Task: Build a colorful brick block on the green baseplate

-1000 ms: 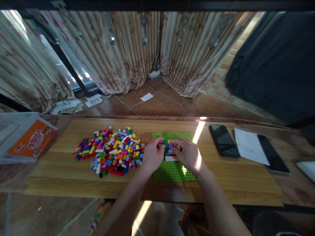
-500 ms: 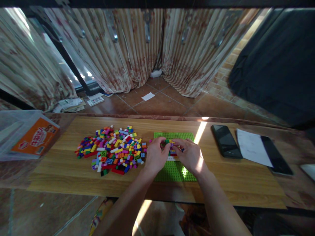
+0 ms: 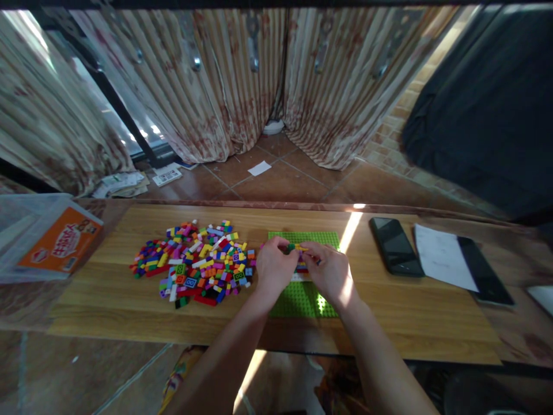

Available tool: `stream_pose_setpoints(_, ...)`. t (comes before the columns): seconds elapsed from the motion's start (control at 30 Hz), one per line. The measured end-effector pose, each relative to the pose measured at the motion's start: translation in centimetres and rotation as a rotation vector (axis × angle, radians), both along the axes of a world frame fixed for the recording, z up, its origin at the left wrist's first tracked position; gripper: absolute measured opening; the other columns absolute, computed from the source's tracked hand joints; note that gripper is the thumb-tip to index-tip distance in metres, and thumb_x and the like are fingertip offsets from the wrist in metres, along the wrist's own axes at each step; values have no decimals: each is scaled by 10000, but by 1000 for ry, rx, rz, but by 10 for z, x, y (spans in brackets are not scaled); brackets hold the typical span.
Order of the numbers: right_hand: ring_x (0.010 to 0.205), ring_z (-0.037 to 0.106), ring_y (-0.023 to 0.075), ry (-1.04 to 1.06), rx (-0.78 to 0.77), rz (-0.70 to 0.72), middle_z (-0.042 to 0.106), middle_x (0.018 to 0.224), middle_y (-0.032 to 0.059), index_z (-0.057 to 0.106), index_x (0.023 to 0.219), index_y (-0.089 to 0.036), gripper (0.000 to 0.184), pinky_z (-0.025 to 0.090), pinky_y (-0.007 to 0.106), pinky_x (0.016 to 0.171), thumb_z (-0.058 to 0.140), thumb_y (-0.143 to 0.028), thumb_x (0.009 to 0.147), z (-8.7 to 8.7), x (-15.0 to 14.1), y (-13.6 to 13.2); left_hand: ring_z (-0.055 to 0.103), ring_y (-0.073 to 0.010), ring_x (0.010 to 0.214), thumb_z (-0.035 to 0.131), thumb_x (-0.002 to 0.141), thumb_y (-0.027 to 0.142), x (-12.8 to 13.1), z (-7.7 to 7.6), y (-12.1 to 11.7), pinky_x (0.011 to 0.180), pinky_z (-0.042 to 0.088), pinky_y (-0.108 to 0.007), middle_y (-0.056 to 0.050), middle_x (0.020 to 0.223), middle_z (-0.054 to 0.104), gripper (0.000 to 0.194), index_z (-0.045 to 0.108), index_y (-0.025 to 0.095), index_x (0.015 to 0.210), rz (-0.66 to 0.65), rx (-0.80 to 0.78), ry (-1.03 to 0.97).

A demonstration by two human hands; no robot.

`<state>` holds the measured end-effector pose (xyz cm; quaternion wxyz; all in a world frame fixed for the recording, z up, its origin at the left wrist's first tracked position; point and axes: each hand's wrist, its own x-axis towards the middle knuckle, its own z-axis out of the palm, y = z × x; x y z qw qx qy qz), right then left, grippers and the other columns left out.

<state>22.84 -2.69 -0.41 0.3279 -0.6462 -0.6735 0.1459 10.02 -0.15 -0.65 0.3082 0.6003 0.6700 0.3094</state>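
A green studded baseplate point(image 3: 294, 302) lies on the wooden board, and both hands are over its far half. My left hand point(image 3: 275, 266) comes in from the left, its fingers closed at a small green toy brick point(image 3: 292, 246). Opposite it, my right hand point(image 3: 330, 271) pinches by a yellow toy brick point(image 3: 302, 248), its fingertips close to the left ones. Between the hands shows part of a stack of coloured bricks point(image 3: 301, 266), with a white row point(image 3: 301, 277) along its near side. Fingers hide most of the stack.
A wide heap of loose toy bricks point(image 3: 207, 262) spreads left of the baseplate. A clear plastic box point(image 3: 38, 202) with an orange label stands at the far left. To the right lie a black phone point(image 3: 396, 246), a white paper sheet point(image 3: 443, 256) and a second dark device point(image 3: 488, 274).
My right hand has shifted slightly left, its fingers nearer the left hand. My left hand stays almost in place. The whole view has moved a little.
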Motion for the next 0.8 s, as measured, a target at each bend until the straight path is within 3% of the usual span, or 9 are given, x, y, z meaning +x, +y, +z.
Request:
stream_pose_setpoints(0.27, 706, 668, 188, 165, -40, -41, 736, 842, 54, 727, 929, -213, 211, 552, 348, 709, 572, -275, 800, -6, 7, 2, 651, -206, 803, 677, 736, 243, -2, -3, 1, 773, 502, -336, -55, 831, 704, 148, 639, 166, 857, -21, -1, -9)
stream_pose_setpoints(0.37, 772, 666, 196, 268, 32, -41, 729, 902, 50, 707, 968, -214, 240, 552, 370, 733, 597, -312, 778, -8, 20, 5, 657, -196, 805, 649, 779, 255, -7, -6, -2, 776, 513, -328, -60, 880, 715, 153, 649, 164, 901, -75, 20, -51)
stream_pose_setpoints(0.53, 1087, 595, 267, 102, -16, 158, 676, 1158, 78, 639, 1183, -229, 440, 482, 471, 938, 648, -287, 747, -8, 28, 9, 657, -191, 966, 516, 839, 121, -16, -8, -5, 908, 499, -325, -71, 1021, 719, 243, 655, 164, 1033, -167, 100, -113)
stream_pose_setpoints(0.67, 1089, 598, 272, 21, -105, 158, 699, 1120, 78, 655, 1168, -220, 374, 468, 481, 957, 582, -255, 803, -9, 20, 11, 653, -198, 1021, 484, 840, 91, -17, -10, -6, 938, 500, -331, -89, 1070, 712, 331, 630, 149, 1131, -205, 99, -165)
stream_pose_setpoints(0.8, 1065, 610, 272, 19, -94, 130, 706, 1101, 79, 672, 1139, -223, 353, 478, 473, 939, 596, -275, 799, -11, 18, 13, 664, -193, 1000, 491, 847, 109, -25, -6, -4, 920, 511, -325, -75, 1062, 718, 324, 628, 171, 1135, -190, 120, -215)
